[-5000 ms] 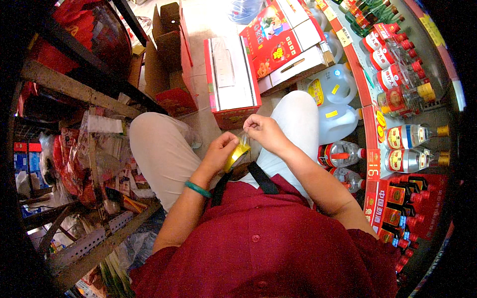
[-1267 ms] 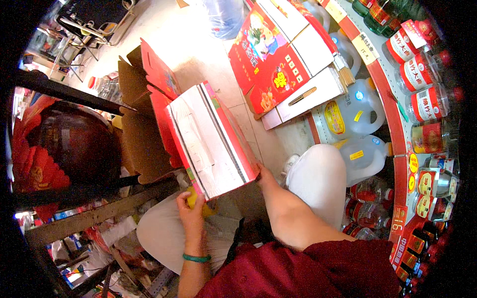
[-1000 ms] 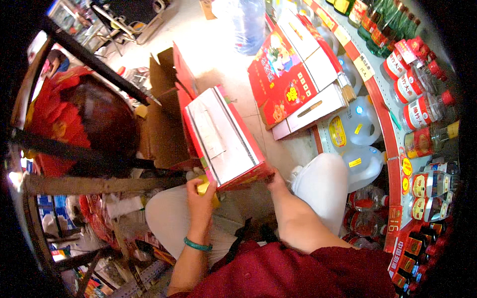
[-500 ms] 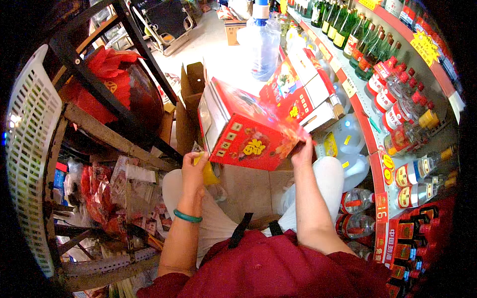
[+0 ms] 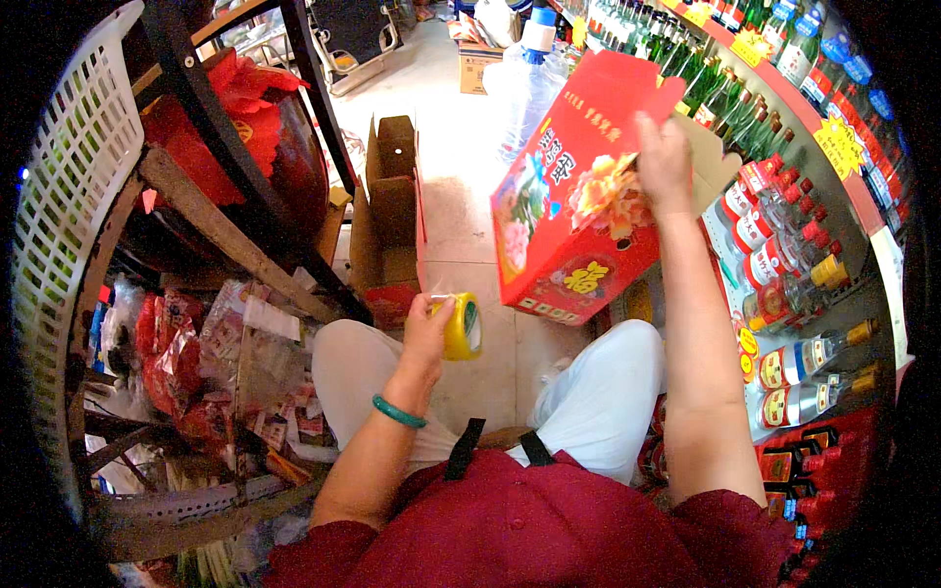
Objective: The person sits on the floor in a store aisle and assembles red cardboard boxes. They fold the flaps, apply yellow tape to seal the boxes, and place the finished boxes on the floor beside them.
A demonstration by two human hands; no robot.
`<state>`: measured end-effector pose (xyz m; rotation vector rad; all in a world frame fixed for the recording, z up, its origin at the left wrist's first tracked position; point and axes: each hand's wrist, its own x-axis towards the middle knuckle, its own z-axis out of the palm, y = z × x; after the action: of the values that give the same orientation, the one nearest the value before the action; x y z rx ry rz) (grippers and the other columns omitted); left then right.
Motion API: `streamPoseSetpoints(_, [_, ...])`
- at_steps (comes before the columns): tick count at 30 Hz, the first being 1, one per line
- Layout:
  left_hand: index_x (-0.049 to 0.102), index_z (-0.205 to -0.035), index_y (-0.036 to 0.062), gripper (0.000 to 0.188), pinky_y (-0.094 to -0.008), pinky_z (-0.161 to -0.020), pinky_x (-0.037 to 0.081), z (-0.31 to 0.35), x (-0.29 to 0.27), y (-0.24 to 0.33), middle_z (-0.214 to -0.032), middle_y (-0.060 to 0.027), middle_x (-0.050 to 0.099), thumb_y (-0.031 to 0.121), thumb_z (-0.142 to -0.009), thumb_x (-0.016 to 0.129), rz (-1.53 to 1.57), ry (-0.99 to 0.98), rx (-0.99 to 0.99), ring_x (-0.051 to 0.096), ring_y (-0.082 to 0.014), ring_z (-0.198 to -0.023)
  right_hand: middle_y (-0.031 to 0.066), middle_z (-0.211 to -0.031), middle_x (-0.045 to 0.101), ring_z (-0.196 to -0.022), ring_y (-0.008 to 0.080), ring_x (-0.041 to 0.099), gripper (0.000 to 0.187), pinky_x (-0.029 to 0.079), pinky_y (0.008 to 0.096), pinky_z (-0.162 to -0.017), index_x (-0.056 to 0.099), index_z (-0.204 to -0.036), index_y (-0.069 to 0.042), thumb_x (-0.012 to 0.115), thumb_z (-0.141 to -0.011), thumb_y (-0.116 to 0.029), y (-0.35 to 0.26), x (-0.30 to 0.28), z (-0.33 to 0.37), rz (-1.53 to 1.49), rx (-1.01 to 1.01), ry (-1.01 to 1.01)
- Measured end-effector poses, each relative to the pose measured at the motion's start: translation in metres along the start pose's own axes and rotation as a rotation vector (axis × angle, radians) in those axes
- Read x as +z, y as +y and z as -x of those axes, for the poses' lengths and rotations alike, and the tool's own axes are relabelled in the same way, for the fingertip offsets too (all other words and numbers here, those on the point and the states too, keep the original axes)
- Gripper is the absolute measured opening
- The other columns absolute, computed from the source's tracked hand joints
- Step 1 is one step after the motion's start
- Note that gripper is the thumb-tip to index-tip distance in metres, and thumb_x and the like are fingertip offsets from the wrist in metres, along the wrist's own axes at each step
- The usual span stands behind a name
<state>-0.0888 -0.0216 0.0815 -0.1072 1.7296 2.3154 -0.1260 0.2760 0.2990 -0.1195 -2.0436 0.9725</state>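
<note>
My right hand, its fingers wrapped over an upper edge, grips a red cardboard carton printed with flowers and yellow lettering. The carton is tilted in front of my right knee, and bare brown cardboard shows beside the hand. My left hand pinches a roll of yellow packing tape at its rim, with a bit of clear film at the top. The tape hangs between my knees, apart from the carton. A green bangle is on my left wrist.
An opened brown-and-red carton stands left of centre on the floor. Shelves of bottles line the right side. A dark wooden rack and a white plastic basket are at left. A large water bottle stands ahead.
The red carton in my hands has swung right and up, now held by my right hand alone. My left hand has moved rightward off it, bringing the tape roll into fuller view.
</note>
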Motion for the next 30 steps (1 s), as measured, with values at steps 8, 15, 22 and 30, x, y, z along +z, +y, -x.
streamPoseSetpoints(8, [0.051,-0.093,0.0087,0.013,-0.0237,-0.071,0.042,-0.002,-0.022,0.021,-0.088,-0.0022,0.055,0.014,-0.085,0.06,-0.233,0.024,0.017,0.051,-0.0101,-0.081,0.0205,-0.075,0.054,-0.08,0.0368,0.051,0.028,0.039,0.0452,-0.078,0.057,-0.067,0.004,0.055,-0.077,-0.022,0.049,0.082,0.041,0.437,-0.486,-0.107])
streamPoseSetpoints(15, [0.053,-0.092,0.0071,0.011,-0.024,-0.074,0.041,-0.054,-0.049,0.062,-0.088,-0.0013,0.054,0.013,-0.085,0.059,-0.266,0.142,0.19,0.05,-0.0105,-0.083,0.0169,-0.077,0.054,-0.08,0.0349,0.05,0.022,0.038,0.0438,-0.079,0.056,-0.071,0.001,0.058,-0.074,-0.021,0.099,0.174,0.069,0.482,-0.479,-0.089])
streamPoseSetpoints(22, [0.054,-0.097,0.0064,0.015,-0.0251,-0.073,0.043,-0.111,-0.049,0.113,-0.092,-0.004,0.055,0.016,-0.086,0.058,-0.116,0.248,0.32,0.052,-0.0119,-0.083,0.0125,-0.081,0.055,-0.085,0.0303,0.05,0.026,0.038,0.0421,-0.083,0.058,-0.093,-0.002,0.063,-0.074,-0.019,0.127,0.254,0.159,0.428,-0.404,-0.233])
streamPoseSetpoints(30, [0.053,-0.098,0.0084,0.015,-0.0292,-0.073,0.047,-0.156,-0.084,0.1,-0.091,-0.0035,0.056,0.018,-0.088,0.057,-0.011,0.358,0.294,0.055,-0.0149,-0.082,0.0111,-0.088,0.061,-0.093,0.0254,0.054,0.041,0.037,0.0404,-0.09,0.053,-0.114,0.0,0.058,-0.078,-0.018,0.113,0.277,0.243,0.339,-0.336,-0.501])
